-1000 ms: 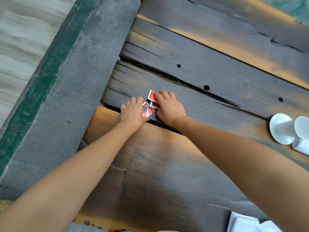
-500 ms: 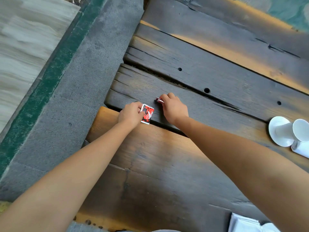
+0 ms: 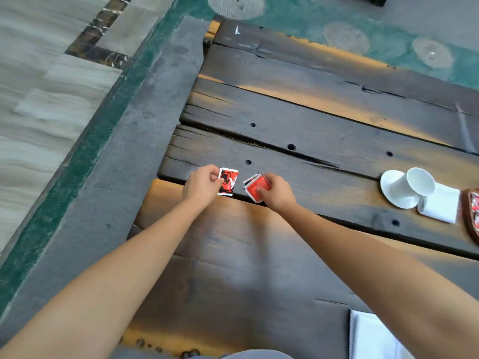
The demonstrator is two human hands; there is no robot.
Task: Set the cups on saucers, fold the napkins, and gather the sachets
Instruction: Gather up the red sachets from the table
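Left hand [image 3: 201, 186] pinches one red-and-black sachet [image 3: 228, 181] at its left edge, thumb on top, packet lifted or just skimming the planks; I cannot tell which. Right hand [image 3: 278, 194] is closed on a small stack of red sachets [image 3: 256, 187], fingers under, thumb across the near corner. The two lots sit near each other, not touching, at about 12 o'clock from me.

My read on handling: thin paper packets, very light, limp at the edges, slightly slick against each other. The stack can fan or slip, so I'd hold it across the flat faces, not by a corner. The single one is best taken by an edge, as it is now.

Surface: rough dark wooden table [image 3: 324, 130], deep gaps between planks, bolt holes. A sachet could slide into the gap just below the hands.

At 3 o'clock: white cup [image 3: 412, 185] tilted on a saucer [image 3: 388, 182], folded napkin [image 3: 440, 204] touching it, a dish edge [image 3: 470, 216] beyond. Another napkin [image 3: 373, 335] at 5 o'clock. Stone curb and tiled floor off to 9 o'clock.
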